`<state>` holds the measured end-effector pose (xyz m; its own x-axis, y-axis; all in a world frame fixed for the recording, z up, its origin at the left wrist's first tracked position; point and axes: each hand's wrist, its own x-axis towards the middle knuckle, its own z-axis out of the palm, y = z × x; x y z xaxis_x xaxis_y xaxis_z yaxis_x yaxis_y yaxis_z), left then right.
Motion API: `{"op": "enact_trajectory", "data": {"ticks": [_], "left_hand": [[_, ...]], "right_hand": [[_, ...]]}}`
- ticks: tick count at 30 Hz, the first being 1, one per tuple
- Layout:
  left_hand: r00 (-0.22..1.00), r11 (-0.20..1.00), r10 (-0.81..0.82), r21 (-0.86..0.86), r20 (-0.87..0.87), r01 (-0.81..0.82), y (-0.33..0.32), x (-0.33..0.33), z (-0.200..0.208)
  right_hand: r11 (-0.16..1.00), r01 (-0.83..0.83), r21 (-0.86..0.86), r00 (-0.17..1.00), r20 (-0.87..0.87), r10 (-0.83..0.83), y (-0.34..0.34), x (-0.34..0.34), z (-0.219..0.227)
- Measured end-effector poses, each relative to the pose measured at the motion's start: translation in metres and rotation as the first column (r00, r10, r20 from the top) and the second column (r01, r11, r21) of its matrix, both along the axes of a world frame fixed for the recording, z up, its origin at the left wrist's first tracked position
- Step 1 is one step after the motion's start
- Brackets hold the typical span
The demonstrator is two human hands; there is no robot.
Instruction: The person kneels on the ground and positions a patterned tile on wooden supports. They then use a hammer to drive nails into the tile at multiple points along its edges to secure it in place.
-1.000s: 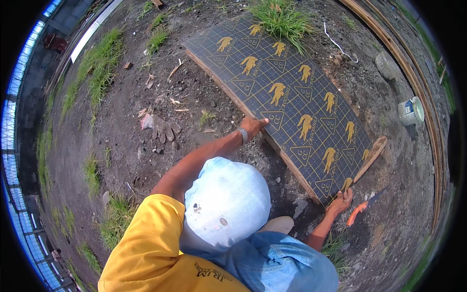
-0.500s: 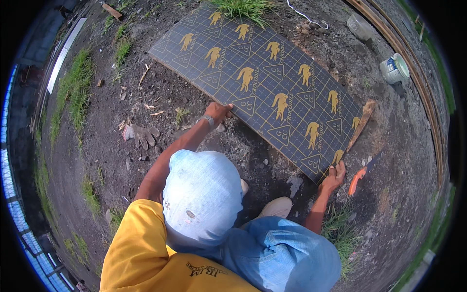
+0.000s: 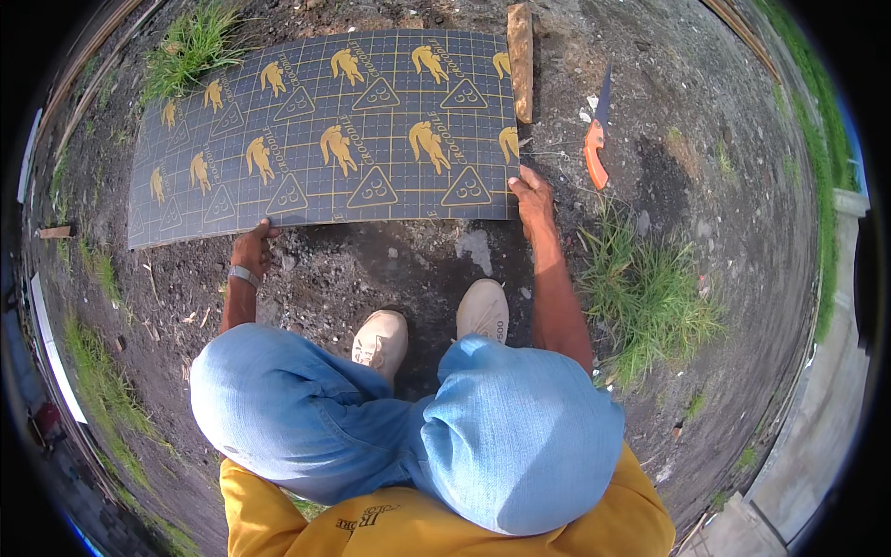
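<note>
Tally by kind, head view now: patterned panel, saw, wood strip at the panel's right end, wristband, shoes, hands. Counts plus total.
Patterned panel: 1
Orange-handled saw: 1
Wood strip at the panel's right end: 1
Wristband: 1
Shoes: 2
Hands: 2 (left hand, right hand)
Total: 8

The setting is open ground outdoors, in bright daylight. Dark, bare soil (image 3: pixel 742 278) spreads throughout, strewn with small stones and paler flecks. One tufted grass clump (image 3: pixel 192 48) grows at the upper left, a broader grass patch (image 3: pixel 650 297) at the right, and sparse weeds (image 3: pixel 107 399) along the left. Near the right rim, a narrow green verge (image 3: pixel 819 148) curves down toward pale grey concrete paving (image 3: pixel 807 436). Long timber boards (image 3: pixel 742 37) lie at the upper right edge.
</note>
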<state>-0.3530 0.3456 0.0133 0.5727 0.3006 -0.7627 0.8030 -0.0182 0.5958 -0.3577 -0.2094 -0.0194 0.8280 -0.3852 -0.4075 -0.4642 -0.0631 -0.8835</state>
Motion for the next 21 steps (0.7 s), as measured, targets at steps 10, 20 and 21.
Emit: {"op": "enact_trajectory", "data": {"ticks": [10, 20, 21], "left_hand": [[0.995, 0.995, 0.094, 0.02, -0.029, -0.093, 0.017, 0.008, -0.007], [0.981, 0.963, 0.186, 0.187, 0.057, -0.193, 0.032, 0.014, -0.011], [0.964, 0.944, 0.255, 0.197, 0.08, -0.266, 0.04, 0.015, -0.01]], "right_hand": [[0.991, -0.095, 0.091, 0.995, 0.017, 0.094, 0.013, 0.005, -0.001], [0.975, -0.177, 0.135, 0.984, 0.048, 0.172, 0.014, 0.005, -0.013], [0.975, -0.185, 0.124, 0.982, 0.054, 0.179, 0.014, 0.007, -0.012]]}}
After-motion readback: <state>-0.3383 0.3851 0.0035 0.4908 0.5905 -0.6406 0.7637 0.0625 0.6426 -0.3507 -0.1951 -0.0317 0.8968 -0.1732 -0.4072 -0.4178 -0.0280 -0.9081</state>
